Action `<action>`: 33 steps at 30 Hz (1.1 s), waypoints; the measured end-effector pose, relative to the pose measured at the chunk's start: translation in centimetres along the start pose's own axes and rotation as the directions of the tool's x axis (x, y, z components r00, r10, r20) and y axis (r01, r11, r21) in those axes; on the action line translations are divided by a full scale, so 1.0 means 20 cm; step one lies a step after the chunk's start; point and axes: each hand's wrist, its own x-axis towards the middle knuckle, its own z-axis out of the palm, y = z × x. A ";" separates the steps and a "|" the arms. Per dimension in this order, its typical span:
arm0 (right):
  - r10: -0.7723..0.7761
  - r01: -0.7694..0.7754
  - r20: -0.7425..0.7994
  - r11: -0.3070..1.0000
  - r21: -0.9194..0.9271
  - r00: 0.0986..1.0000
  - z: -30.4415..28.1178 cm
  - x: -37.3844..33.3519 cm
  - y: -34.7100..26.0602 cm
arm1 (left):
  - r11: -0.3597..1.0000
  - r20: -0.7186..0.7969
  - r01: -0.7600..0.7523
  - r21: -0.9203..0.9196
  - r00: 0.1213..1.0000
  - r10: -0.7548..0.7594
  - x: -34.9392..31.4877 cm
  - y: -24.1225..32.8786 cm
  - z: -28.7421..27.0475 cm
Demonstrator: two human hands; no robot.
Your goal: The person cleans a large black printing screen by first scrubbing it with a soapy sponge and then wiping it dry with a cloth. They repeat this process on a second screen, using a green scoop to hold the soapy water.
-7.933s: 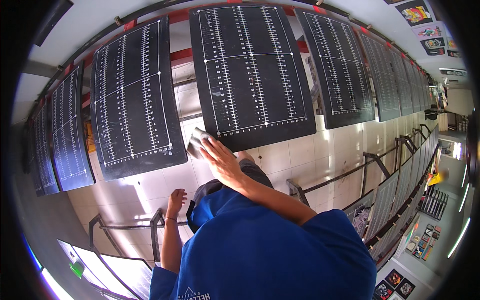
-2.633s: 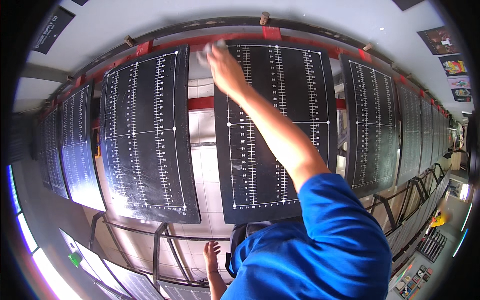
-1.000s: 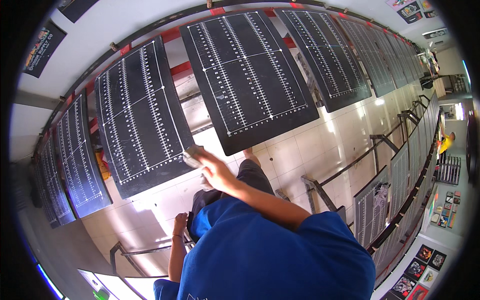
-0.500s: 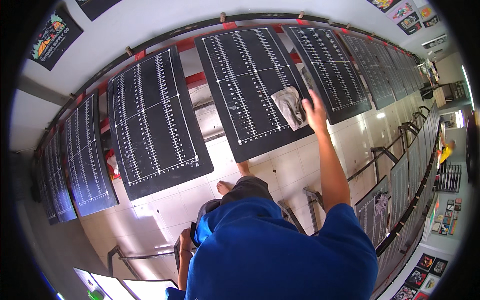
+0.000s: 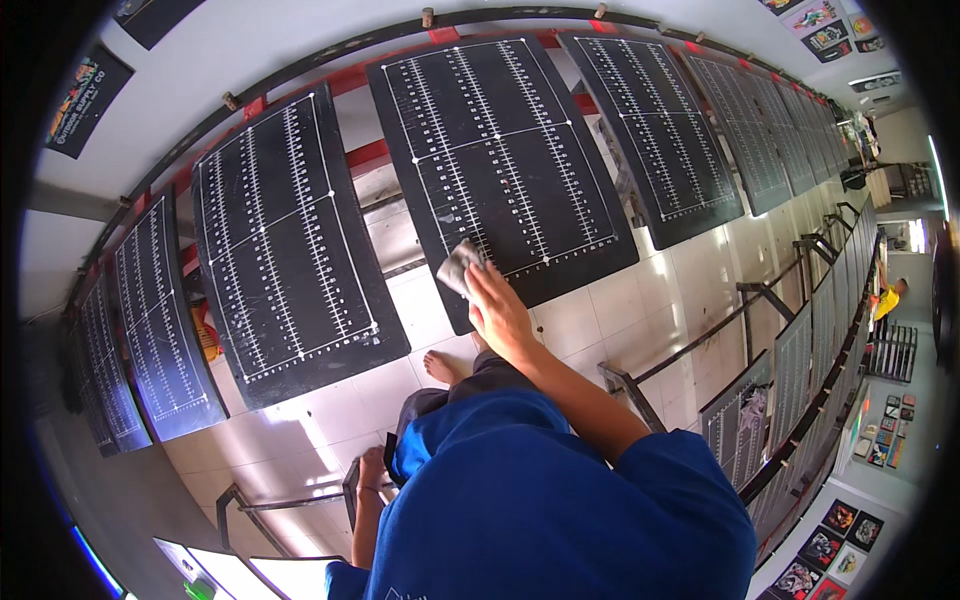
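A grey cloth (image 5: 459, 267) lies bunched under the fingers of my right hand (image 5: 502, 312), near the front left corner of the middle black board (image 5: 545, 180). That board is flat, with white ruled lines and scale marks. My right arm reaches across my body to it, and the fingers are closed over the cloth. My left hand (image 5: 371, 467) hangs low at my left side, beside a dark metal frame (image 5: 352, 490). Its fingers are mostly hidden, and whether it touches the frame is unclear.
More marked black boards (image 5: 290, 240) stand in a row on a red and black rack (image 5: 370, 157), left and right of the middle one. Behind me on the right runs another row of boards (image 5: 735, 415), one with a crumpled cloth on it. A person in yellow (image 5: 886, 300) is far right.
My right hand has swept the cloth leftward along the near part of the middle board, from its right side to its left corner. My view has shifted slightly; the left hand stays low.
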 end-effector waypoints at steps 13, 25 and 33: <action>0.335 -0.432 -0.424 0.888 -0.155 0.841 -0.15 0.89 0.69 | 0.978 -0.141 -0.136 -0.156 0.983 0.114 -0.01 0.48 -0.12; 0.352 -0.479 -0.368 0.803 -0.354 0.861 -0.50 0.17 1.07 | 0.406 0.199 0.510 -0.758 0.774 -0.602 -0.16 0.61 -0.08; 0.287 -0.262 -0.100 0.942 0.208 0.953 0.02 0.93 0.41 | 0.817 0.000 0.293 -0.496 0.941 -0.338 0.00 0.76 -0.10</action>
